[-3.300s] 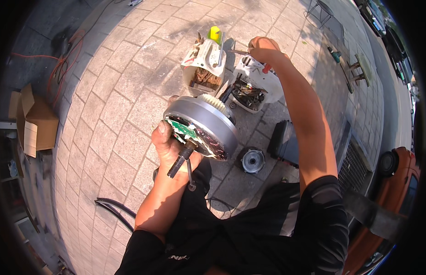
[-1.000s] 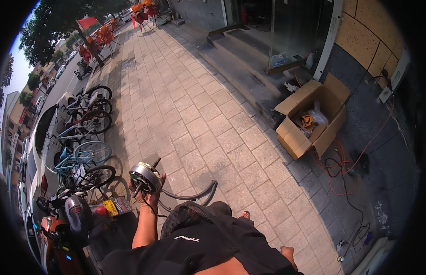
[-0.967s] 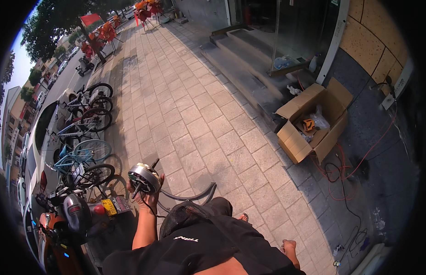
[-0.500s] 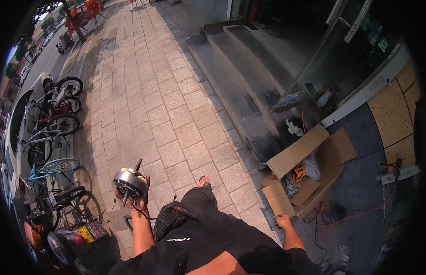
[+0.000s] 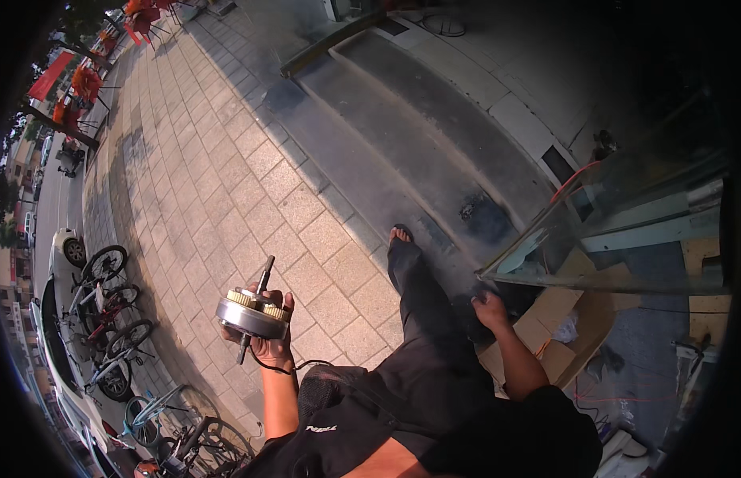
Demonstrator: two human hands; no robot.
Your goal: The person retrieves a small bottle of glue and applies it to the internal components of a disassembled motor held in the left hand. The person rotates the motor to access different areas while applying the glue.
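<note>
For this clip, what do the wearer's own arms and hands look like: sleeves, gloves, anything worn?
Both forearms are bare from the elbow down, and both the left hand and the right hand are ungloved. No watch, wristband or ring shows at this size. The upper arms run into a black short-sleeved top with a small white marking on the chest. Black trousers and an open sandal complete what is worn.

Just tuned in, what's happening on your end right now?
A person is walking over a paved sidewalk toward grey steps. The left hand grips a round metal hub motor with its axle sticking out and a cable hanging below. The right hand is empty, swinging near an open cardboard box. Parked bicycles stand off to the left.
</note>
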